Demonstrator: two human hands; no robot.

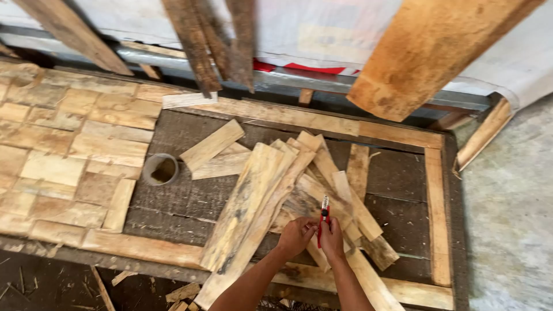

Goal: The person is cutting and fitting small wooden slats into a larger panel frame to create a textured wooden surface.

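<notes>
Both my hands meet over a pile of pale wood strips (pixel 271 190) lying on a dark framed panel (pixel 403 190). My left hand (pixel 295 235) and my right hand (pixel 332 237) together grip a small red-handled tool (pixel 324 214), which looks like a utility knife; its tip points away from me. The tool sits just above the crossed strips in the middle of the pile.
To the left, flat wood pieces (pixel 69 150) are laid side by side like tiles inside the frame. A small round grey cup (pixel 160 169) stands on the dark board. Planks (pixel 426 52) lean overhead at the back. Concrete floor (pixel 512 219) lies to the right.
</notes>
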